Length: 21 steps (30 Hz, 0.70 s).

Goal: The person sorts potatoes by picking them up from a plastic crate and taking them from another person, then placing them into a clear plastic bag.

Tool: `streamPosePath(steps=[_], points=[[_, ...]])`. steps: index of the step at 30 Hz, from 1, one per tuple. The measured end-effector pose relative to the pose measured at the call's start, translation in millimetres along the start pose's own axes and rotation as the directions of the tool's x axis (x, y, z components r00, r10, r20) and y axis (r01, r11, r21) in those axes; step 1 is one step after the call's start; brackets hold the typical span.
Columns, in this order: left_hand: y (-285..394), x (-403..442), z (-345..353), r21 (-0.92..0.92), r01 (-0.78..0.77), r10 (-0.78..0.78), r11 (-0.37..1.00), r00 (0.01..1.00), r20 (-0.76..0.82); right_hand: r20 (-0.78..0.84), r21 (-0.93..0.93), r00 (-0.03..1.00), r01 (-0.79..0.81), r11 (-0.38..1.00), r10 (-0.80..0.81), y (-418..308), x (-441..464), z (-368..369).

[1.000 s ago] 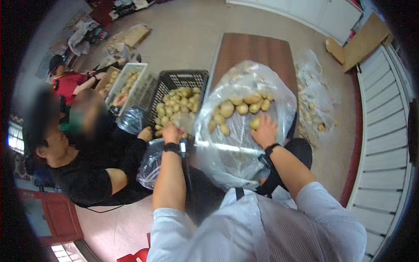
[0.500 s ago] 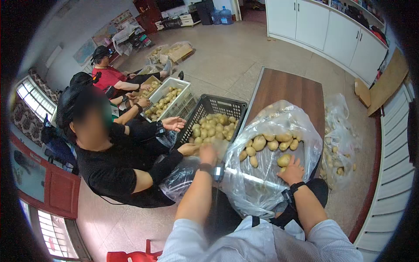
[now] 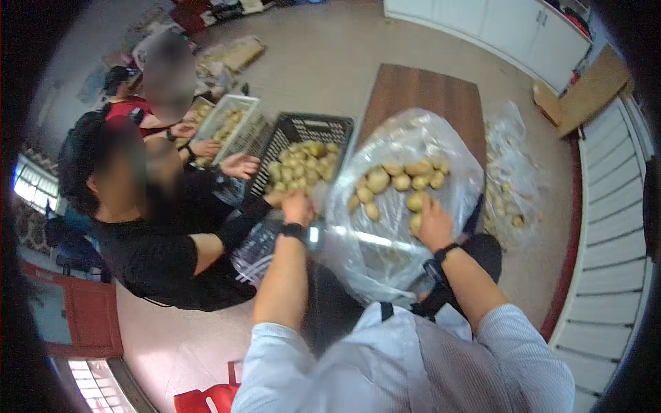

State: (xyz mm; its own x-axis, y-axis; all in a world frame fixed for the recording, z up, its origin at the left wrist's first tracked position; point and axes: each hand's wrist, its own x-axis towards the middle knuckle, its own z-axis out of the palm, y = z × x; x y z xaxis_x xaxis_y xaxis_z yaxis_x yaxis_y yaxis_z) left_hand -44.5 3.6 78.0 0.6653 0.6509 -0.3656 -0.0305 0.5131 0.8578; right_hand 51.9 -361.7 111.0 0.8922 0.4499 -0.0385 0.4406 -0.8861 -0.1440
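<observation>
Potatoes (image 3: 377,180) lie in a cluster on a clear plastic bag (image 3: 385,265), spread over a low brown table in front of me. My right hand (image 3: 436,226) is closed against the near side of the cluster, its fingers around a potato (image 3: 416,201); a second potato sits under the thumb side. My left hand (image 3: 297,208) is at the near edge of a black crate (image 3: 303,125) with potatoes in it, close to a co-worker's hand (image 3: 275,199). The left fingers are blurred, and whether they hold anything is unclear.
A co-worker in black (image 3: 155,241) sits close on my left, another hand (image 3: 239,166) held over the crate. Beyond stand a white crate (image 3: 237,110) of potatoes and other people. More bagged potatoes (image 3: 506,199) lie on the floor at right, before a white radiator (image 3: 606,261).
The whole view has shifted, so things appear farther left and higher. My right fingers have drawn in on the potato. My left hand stays by the black crate.
</observation>
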Motion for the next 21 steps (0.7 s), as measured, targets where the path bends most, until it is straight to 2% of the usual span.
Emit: streamPosePath(steps=[1,2,5,6,8,9,10,12,13,14,15,17,19,21], points=[[-1.6,1.7,1.9,0.104,0.019,-0.006,0.994,0.993,-0.121,-0.008,0.007,1.000,-0.001,1.000,0.001,-0.3,-0.3,4.6],[10.1,-9.3,12.4,0.194,0.034,-0.007,0.980,0.990,-0.139,0.003,-0.006,1.000,-0.011,1.000,0.011,0.3,-3.3,5.4],[12.3,-15.8,22.4,0.170,0.044,-0.014,0.984,0.985,-0.169,0.017,-0.009,0.999,0.046,0.999,-0.046,-5.2,1.7,5.9],[19.1,-21.4,23.0,0.274,0.086,-0.055,0.958,0.991,-0.119,-0.014,0.022,0.997,0.074,0.997,-0.074,-4.5,0.8,5.6],[25.7,-42.7,36.0,0.255,0.016,0.014,0.967,0.993,-0.116,-0.060,0.045,0.992,0.112,0.993,-0.109,-7.6,1.9,5.3],[-4.4,-6.2,9.2,0.355,-0.071,0.104,0.932,0.992,-0.074,-0.072,0.039,0.990,0.122,0.992,-0.119,-9.6,1.0,7.4],[15.5,-26.1,23.0,0.313,0.057,-0.047,0.948,0.998,-0.041,-0.113,0.011,0.980,0.168,0.986,-0.166,-9.1,0.4,10.3],[28.5,-52.4,44.8,0.256,0.025,0.024,0.966,0.982,-0.187,-0.158,0.001,0.959,0.239,0.971,-0.236,-21.7,-2.2,7.5],[24.4,-46.6,44.3,0.193,0.006,0.030,0.981,0.982,-0.186,-0.221,-0.082,0.919,0.316,0.945,-0.327,-25.9,-4.4,0.0],[27.4,-45.2,42.2,0.227,0.014,0.022,0.974,0.987,-0.158,-0.277,-0.177,0.871,0.370,0.912,-0.407,-26.1,-4.9,-4.3],[28.4,-44.0,42.4,0.259,0.023,0.010,0.966,0.992,-0.125,-0.283,-0.181,0.869,0.368,0.912,-0.406,-25.6,-3.5,-0.6],[32.7,-41.2,39.3,0.292,0.010,0.026,0.956,0.992,-0.120,-0.114,-0.208,0.909,0.374,0.904,-0.402,-24.0,-2.5,15.2],[33.0,-40.1,40.6,0.328,0.003,0.038,0.945,0.992,-0.119,-0.157,-0.205,0.899,0.375,0.904,-0.409,-19.9,-3.0,27.4],[35.3,-45.8,45.6,0.223,-0.085,0.148,0.971,0.947,-0.286,-0.196,-0.205,0.885,0.385,0.900,-0.423,-17.9,-4.6,28.0]])
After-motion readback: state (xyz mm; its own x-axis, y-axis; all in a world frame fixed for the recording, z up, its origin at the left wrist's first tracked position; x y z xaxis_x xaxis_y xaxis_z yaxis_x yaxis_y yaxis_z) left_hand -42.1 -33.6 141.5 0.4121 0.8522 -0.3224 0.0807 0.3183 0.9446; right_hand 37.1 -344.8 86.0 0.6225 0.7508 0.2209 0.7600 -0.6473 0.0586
